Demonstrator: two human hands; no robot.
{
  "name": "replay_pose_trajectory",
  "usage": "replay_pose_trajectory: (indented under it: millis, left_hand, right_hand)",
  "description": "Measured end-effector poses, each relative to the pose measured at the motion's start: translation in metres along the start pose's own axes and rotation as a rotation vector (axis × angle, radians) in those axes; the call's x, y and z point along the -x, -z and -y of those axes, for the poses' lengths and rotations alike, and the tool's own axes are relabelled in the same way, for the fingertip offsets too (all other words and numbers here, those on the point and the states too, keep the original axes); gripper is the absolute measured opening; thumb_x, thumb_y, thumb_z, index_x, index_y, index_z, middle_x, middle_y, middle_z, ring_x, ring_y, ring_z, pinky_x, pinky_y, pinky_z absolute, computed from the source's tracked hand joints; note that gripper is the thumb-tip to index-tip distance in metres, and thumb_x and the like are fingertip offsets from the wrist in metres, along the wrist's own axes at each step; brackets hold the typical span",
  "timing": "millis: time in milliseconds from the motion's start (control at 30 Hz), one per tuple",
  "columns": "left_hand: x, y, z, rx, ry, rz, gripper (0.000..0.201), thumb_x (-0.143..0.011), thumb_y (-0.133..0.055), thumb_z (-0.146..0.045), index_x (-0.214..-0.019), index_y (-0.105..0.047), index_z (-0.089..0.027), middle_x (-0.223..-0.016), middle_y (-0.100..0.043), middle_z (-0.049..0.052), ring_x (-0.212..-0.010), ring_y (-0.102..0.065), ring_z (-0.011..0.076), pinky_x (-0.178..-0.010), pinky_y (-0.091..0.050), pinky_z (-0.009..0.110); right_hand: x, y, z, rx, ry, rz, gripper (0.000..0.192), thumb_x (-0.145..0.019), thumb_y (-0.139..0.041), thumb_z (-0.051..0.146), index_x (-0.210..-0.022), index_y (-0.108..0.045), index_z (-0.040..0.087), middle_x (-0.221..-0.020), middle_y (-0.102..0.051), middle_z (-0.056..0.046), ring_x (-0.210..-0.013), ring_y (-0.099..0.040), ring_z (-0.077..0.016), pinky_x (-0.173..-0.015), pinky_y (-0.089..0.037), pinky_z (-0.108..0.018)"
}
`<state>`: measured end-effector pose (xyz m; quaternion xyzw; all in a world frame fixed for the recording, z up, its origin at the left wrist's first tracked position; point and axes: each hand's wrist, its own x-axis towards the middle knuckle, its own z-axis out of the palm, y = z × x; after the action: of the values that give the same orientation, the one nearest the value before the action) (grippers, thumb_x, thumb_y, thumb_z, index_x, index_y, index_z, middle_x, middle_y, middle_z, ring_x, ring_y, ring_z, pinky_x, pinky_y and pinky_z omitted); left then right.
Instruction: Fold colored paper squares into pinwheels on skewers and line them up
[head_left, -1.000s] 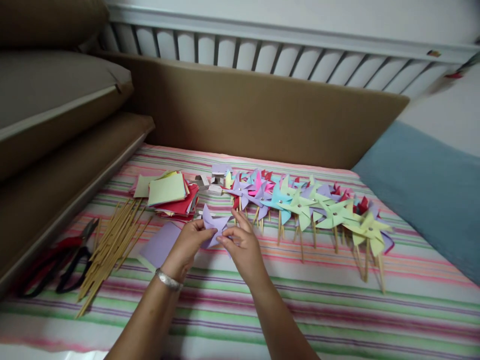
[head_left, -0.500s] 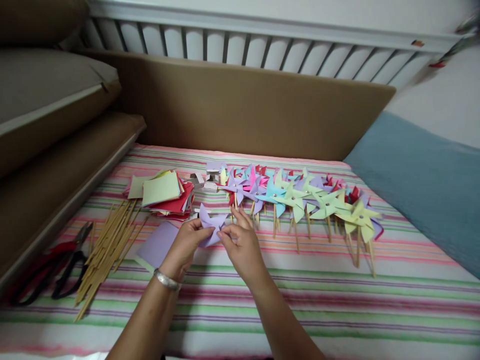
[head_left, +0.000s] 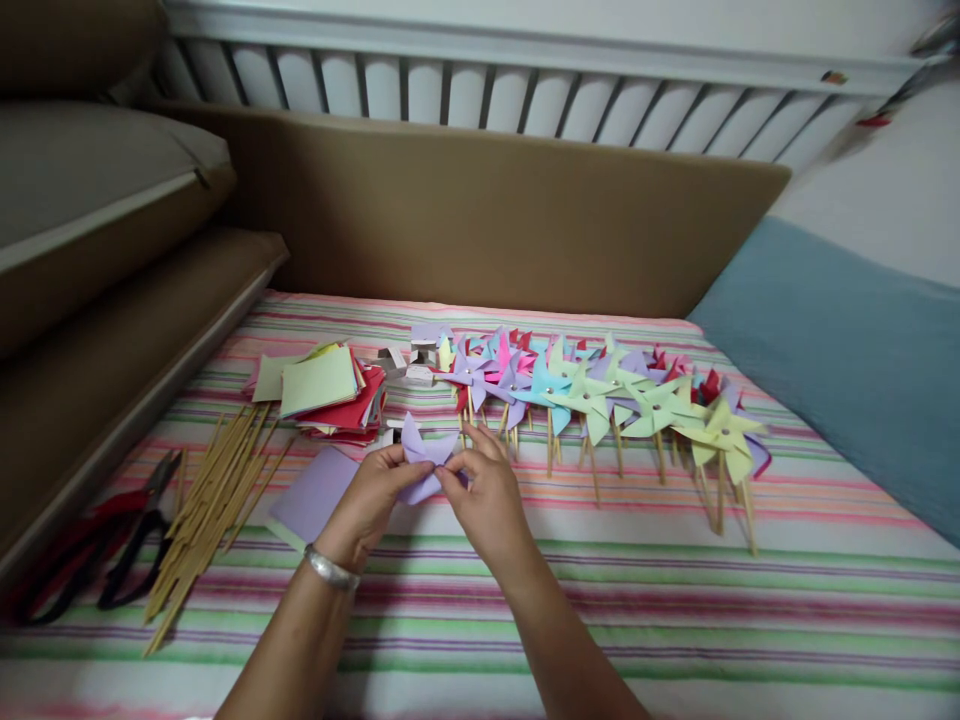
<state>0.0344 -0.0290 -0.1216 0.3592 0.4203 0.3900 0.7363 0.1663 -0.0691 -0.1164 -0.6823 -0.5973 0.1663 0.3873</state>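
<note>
1. Both hands work a lilac pinwheel just above the sheet, near its middle: left hand pinches its left side, right hand pinches folded tips at the centre
2. It has no stick or pin yet, so folding looks about half done
3. Done: a row of pinwheels on sticks lies toward the far right
4. Left: paper squares stacked far left, a lilac square beside the left hand
5. Sticks and pliers lie by the left edge; nothing blocks the hands
</note>
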Motion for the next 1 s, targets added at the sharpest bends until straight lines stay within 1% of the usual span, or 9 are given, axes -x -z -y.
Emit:
replay_pose_trajectory:
  millis: [200, 333, 400, 500, 600, 667, 767, 867, 1000]
  left_hand:
    - [0.0, 0.0, 0.001, 0.023, -0.001, 0.041, 0.026, -0.054, -0.08, -0.023, -0.077, -0.072, -0.013, -0.073, -0.072, 0.004, -0.063, -0.061, 0.0119, -0.062, -0.044, 0.022]
    - [-0.001, 0.001, 0.002, 0.018, -0.022, 0.014, 0.025, -0.053, -0.08, -0.021, -0.076, -0.073, -0.014, -0.072, -0.072, 0.004, -0.062, -0.061, 0.0119, -0.063, -0.045, 0.022]
    - [-0.002, 0.004, 0.0, 0.018, -0.038, -0.029, 0.023, -0.052, -0.08, -0.02, -0.072, -0.072, -0.014, -0.068, -0.072, 0.003, -0.059, -0.06, 0.0115, -0.062, -0.044, 0.022]
    - [-0.001, 0.007, -0.006, 0.039, -0.038, -0.08, 0.019, -0.052, -0.079, -0.02, -0.069, -0.071, -0.013, -0.066, -0.071, 0.004, -0.059, -0.061, 0.0125, -0.064, -0.045, 0.023]
    - [0.003, 0.008, -0.011, 0.089, -0.022, -0.06, 0.017, -0.054, -0.077, -0.02, -0.068, -0.071, -0.012, -0.067, -0.071, 0.005, -0.06, -0.061, 0.0127, -0.064, -0.045, 0.022]
    - [0.005, 0.005, -0.01, 0.113, -0.025, -0.028, 0.017, -0.055, -0.077, -0.02, -0.068, -0.071, -0.012, -0.067, -0.071, 0.005, -0.06, -0.061, 0.0125, -0.063, -0.044, 0.022]
    - [0.006, -0.001, -0.005, 0.11, -0.058, 0.017, 0.018, -0.057, -0.076, -0.02, -0.073, -0.072, -0.013, -0.068, -0.072, 0.005, -0.061, -0.061, 0.0132, -0.065, -0.045, 0.023]
    - [0.005, -0.006, 0.001, 0.068, -0.09, 0.022, 0.018, -0.058, -0.075, -0.019, -0.075, -0.072, -0.014, -0.072, -0.072, 0.004, -0.063, -0.061, 0.0133, -0.067, -0.045, 0.023]
    - [0.005, -0.009, 0.005, 0.01, -0.102, 0.023, 0.023, -0.059, -0.075, -0.021, -0.081, -0.073, -0.014, -0.077, -0.073, 0.005, -0.067, -0.062, 0.0143, -0.067, -0.045, 0.024]
  right_hand:
    - [0.001, 0.0, 0.001, -0.021, -0.015, 0.009, 0.01, -0.071, -0.062, 0.018, -0.061, -0.062, 0.018, -0.13, -0.051, -0.014, -0.128, -0.038, -0.0282, -0.104, -0.03, -0.045]
    - [0.002, 0.0, 0.005, -0.045, -0.013, 0.023, 0.008, -0.071, -0.06, 0.017, -0.064, -0.063, 0.018, -0.129, -0.052, -0.015, -0.128, -0.037, -0.0293, -0.103, -0.03, -0.047]
    - [0.001, 0.002, 0.005, -0.109, -0.011, -0.012, 0.004, -0.071, -0.061, 0.02, -0.072, -0.064, 0.019, -0.129, -0.052, -0.014, -0.127, -0.038, -0.029, -0.104, -0.03, -0.048]
    - [-0.003, 0.008, 0.001, -0.328, -0.085, -0.112, 0.029, -0.071, -0.063, 0.028, -0.1, -0.061, 0.021, -0.127, -0.053, -0.012, -0.122, -0.044, -0.0265, -0.102, -0.033, -0.047]
    - [-0.006, 0.014, -0.003, -0.69, -0.297, -0.044, 0.048, -0.069, -0.066, 0.037, -0.113, -0.055, 0.02, -0.113, -0.062, -0.011, -0.108, -0.057, -0.026, -0.093, -0.042, -0.044]
    - [-0.006, 0.015, -0.002, -0.889, -0.42, 0.079, 0.048, -0.066, -0.069, 0.039, -0.106, -0.057, 0.018, -0.096, -0.068, -0.009, -0.093, -0.063, -0.0249, -0.083, -0.047, -0.04]
    - [-0.002, 0.011, 0.003, -0.986, -0.415, 0.22, 0.031, -0.063, -0.072, 0.033, -0.088, -0.063, 0.016, -0.08, -0.069, -0.004, -0.08, -0.064, -0.0205, -0.077, -0.047, -0.034]
    - [0.0, 0.004, 0.004, -0.967, -0.376, 0.246, 0.019, -0.063, -0.071, 0.029, -0.075, -0.065, 0.015, -0.074, -0.068, -0.002, -0.076, -0.062, -0.0196, -0.075, -0.046, -0.031]
    - [-0.002, 0.001, -0.002, -0.92, -0.384, 0.228, 0.021, -0.06, -0.072, 0.031, -0.073, -0.067, 0.015, -0.069, -0.068, -0.002, -0.071, -0.062, -0.0209, -0.07, -0.046, -0.032]
